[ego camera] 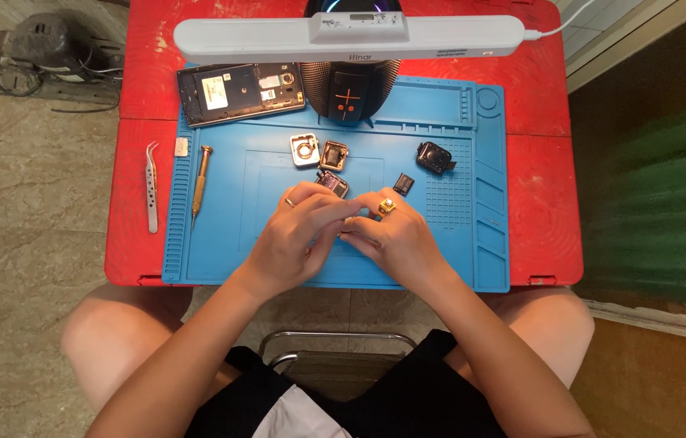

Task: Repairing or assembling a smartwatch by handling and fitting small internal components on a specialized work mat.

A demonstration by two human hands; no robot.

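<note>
Over the blue silicone repair mat (221,243), a tiny, unidentifiable part is pinched between left hand (290,239) and right hand (392,235); steadiness is best kept by resting wrists on the mat.

Both forearms angled inward from below. Left hand (290,243) and right hand (392,239) meeting at centre, fingertips (341,219) touching, fingers curled in a pinch; ring on each hand.
</note>
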